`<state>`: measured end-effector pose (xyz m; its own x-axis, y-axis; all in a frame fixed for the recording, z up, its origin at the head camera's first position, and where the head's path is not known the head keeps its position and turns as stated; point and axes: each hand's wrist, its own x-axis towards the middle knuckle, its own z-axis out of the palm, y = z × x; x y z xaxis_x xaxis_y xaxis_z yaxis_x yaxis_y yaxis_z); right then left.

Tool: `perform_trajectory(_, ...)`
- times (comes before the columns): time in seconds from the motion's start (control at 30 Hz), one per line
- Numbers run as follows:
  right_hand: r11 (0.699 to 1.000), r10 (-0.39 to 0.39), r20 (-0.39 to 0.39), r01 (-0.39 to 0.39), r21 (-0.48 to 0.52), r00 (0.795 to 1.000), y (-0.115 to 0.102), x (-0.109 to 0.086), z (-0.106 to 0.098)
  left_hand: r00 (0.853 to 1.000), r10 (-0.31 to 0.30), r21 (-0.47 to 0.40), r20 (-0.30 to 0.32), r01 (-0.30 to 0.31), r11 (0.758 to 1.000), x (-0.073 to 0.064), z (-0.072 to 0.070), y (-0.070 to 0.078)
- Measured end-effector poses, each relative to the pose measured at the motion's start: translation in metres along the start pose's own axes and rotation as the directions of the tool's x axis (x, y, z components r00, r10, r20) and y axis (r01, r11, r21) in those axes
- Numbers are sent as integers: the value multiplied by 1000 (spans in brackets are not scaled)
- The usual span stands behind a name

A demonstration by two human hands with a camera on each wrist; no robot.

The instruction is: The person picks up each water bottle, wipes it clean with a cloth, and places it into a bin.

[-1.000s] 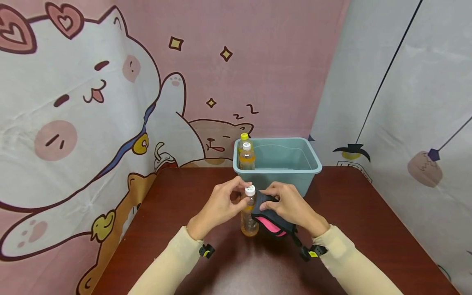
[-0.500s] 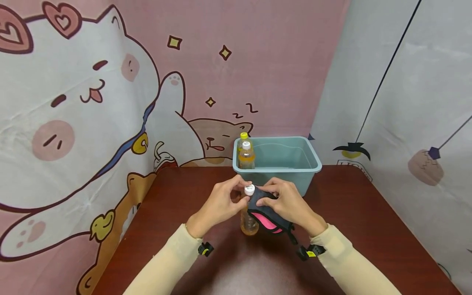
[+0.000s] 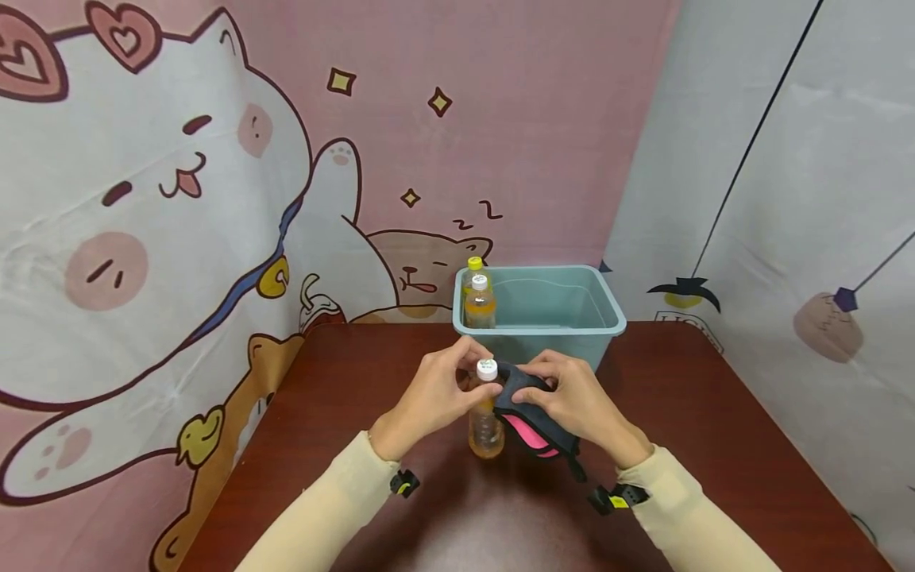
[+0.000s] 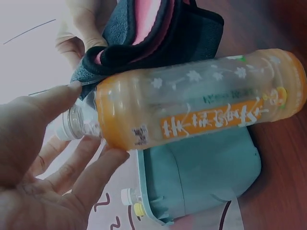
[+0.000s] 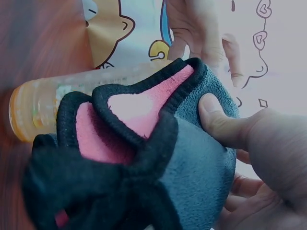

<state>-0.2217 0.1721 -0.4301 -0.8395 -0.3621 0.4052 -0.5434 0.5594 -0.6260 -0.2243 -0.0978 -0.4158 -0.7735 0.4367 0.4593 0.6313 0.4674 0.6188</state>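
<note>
A clear plastic bottle [image 3: 487, 435] with a white cap and an orange-printed label stands upright on the table. My left hand [image 3: 445, 391] holds it by the neck, thumb on the near side and fingers round the far side. In the left wrist view the white-lettered label of the bottle [image 4: 201, 103] shows below that hand. Between thumb and fingers, my right hand [image 3: 577, 400] pinches a folded grey cloth [image 3: 532, 389] with black edging and a pink inner side. The cloth [image 5: 196, 153] lies against the bottle's upper right side, its lower folds hanging loose.
Behind the hands, a blue-green plastic tub [image 3: 543, 332] stands on the dark red-brown table [image 3: 372, 349]. At its left end are a white-capped bottle [image 3: 480, 308] and a yellow-capped bottle [image 3: 475, 264]. A wall hanging with cartoon animals [image 3: 236, 191] borders the table.
The cloth in the right hand shifted left over the bottle's upper front, then back to its right side. The left hand keeps its hold at the neck, and the bottle stays standing.
</note>
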Motion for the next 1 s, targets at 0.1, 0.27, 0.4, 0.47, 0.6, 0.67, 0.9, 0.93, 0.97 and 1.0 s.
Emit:
perform_trajectory(0.1,1000,-4,-10,4,-1,1000,3,-2,-3,1000,-3,-9,-8,2,1000,2,1,1)
perform_trajectory(0.27,1000,-14,-4,14,7,1000,6,-3,-7,999,-33,-53,3,33,998,1,1,1)
perform_trajectory(0.4,1000,-29,-7,29,11,1000,7,-2,-7,997,-69,-60,29,71,996,0,-1,0)
perform_trajectory(0.47,999,-37,-11,37,11,999,7,-1,-5,996,-75,-59,42,77,995,0,-3,0)
perform_trajectory(0.6,998,-50,-36,51,21,998,4,2,1,996,-74,-57,48,77,995,1,-6,-2)
perform_trajectory(0.67,998,-61,-53,62,28,997,2,3,6,996,-72,-56,45,75,996,1,-7,-3)
perform_trajectory(0.9,996,-72,-15,72,52,997,4,2,27,998,-54,-48,35,56,997,2,-8,-5)
perform_trajectory(0.93,996,-61,3,61,62,998,5,1,30,998,-58,-46,37,60,997,2,-9,-5)
perform_trajectory(0.97,996,-47,22,45,72,999,6,0,31,997,-65,-44,39,67,997,2,-9,-6)
perform_trajectory(1.0,996,-33,41,29,84,999,8,-1,33,997,-70,-46,40,72,996,2,-10,-6)
